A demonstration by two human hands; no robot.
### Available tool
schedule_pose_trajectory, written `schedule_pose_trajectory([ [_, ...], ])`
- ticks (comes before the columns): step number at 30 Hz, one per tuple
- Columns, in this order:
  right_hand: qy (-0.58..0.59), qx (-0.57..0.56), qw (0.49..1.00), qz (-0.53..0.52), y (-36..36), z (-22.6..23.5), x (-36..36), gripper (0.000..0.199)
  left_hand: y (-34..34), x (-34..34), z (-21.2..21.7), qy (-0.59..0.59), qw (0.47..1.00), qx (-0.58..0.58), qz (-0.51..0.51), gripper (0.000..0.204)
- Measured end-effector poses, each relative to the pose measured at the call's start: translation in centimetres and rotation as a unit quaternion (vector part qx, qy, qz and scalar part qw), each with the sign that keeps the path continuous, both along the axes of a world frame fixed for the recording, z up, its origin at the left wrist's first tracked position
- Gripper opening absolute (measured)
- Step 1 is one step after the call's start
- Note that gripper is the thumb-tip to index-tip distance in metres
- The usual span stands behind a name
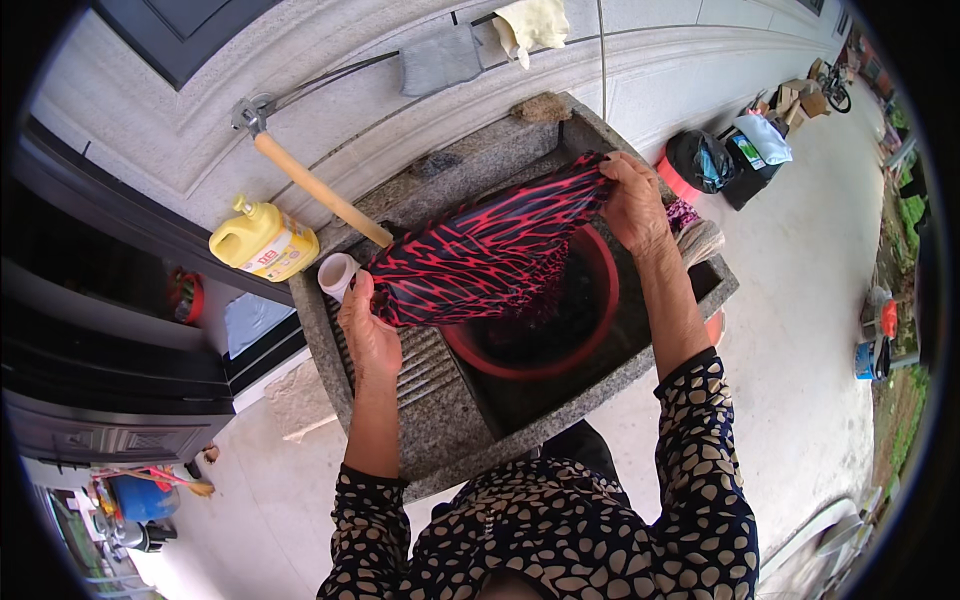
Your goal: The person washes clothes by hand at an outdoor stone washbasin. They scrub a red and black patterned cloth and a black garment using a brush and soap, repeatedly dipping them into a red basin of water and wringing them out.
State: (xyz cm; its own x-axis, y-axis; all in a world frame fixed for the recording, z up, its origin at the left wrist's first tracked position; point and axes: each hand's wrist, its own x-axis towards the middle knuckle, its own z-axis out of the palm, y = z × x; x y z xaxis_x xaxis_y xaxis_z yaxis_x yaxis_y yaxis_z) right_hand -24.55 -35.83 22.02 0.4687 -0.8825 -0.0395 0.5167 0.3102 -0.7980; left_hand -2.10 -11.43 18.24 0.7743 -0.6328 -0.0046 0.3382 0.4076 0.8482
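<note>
Both hands hold a red and black patterned cloth stretched above a stone sink. The left hand grips the cloth's near left end, fingers curled shut around the bunched fabric, just over the ribbed washboard slope of the sink. The right hand grips the far right end, its fingers closed tight over the fabric's edge, higher and farther away than the left hand. Between the two hands the cloth runs taut as a slanted band, and its lower middle part sags toward a red basin that sits in the sink's deep right part.

A white cup stands on the sink's left rim, just beside the left hand. A yellow bottle rests farther left, near the wall. A wooden handle leans across the far left of the sink. A brown sponge lies on the far rim.
</note>
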Motion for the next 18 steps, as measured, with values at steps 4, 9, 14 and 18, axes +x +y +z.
schedule_pose_trajectory([
  [4, 0.170, 0.080, 0.982, 0.032, 0.7, -12.6, -2.4, 0.018, 1.3, -1.7, -8.0, 0.039, 0.981, 0.137, -0.131, 0.020],
  [9, 0.617, 0.023, 0.759, 0.207, 3.8, -21.5, -2.9, 0.049, 4.2, -5.7, -16.4, -0.174, 0.916, 0.347, -0.106, 0.026],
  [14, 0.729, -0.198, 0.526, 0.390, 5.2, -23.3, -2.5, 0.039, 6.2, -7.5, -13.2, -0.092, 0.948, 0.270, -0.140, 0.030],
  [18, 0.660, -0.263, 0.584, 0.394, 4.6, -24.6, -4.3, 0.039, 7.2, -8.1, -12.0, -0.184, 0.937, 0.261, -0.142, 0.035],
])
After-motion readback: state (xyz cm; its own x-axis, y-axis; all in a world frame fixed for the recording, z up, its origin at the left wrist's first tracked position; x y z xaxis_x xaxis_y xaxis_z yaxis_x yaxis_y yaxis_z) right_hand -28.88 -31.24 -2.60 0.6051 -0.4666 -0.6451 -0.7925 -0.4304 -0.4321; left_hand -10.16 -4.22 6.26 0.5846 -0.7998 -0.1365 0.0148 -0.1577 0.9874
